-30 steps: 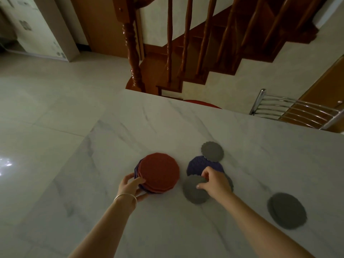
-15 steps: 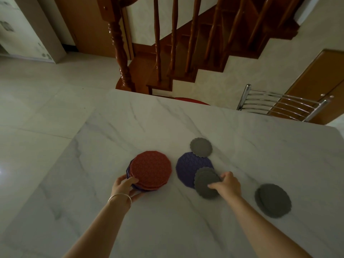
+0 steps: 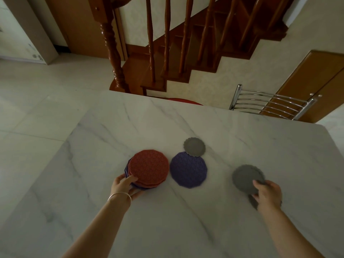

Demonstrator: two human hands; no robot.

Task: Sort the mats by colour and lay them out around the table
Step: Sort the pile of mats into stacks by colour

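Note:
A stack of round mats (image 3: 149, 167) with a red one on top and purple ones below sits on the white marble table (image 3: 186, 220). My left hand (image 3: 123, 185) grips the stack's near edge. A single purple mat (image 3: 188, 169) lies to its right, and a small grey mat (image 3: 194, 146) overlaps its far edge. My right hand (image 3: 268, 193) pinches a larger grey mat (image 3: 245, 178) by its near edge, above another grey mat (image 3: 253, 201) that it mostly hides.
A chrome chair back (image 3: 268, 102) stands at the table's far right edge. A red stool (image 3: 184, 101) peeks over the far edge. Behind are a wooden staircase (image 3: 186, 53) and tiled floor (image 3: 37, 101) to the left.
My right hand has carried the grey mat from on top of the purple mat rightward to above the grey mat at the right. The left hand stays on the stack.

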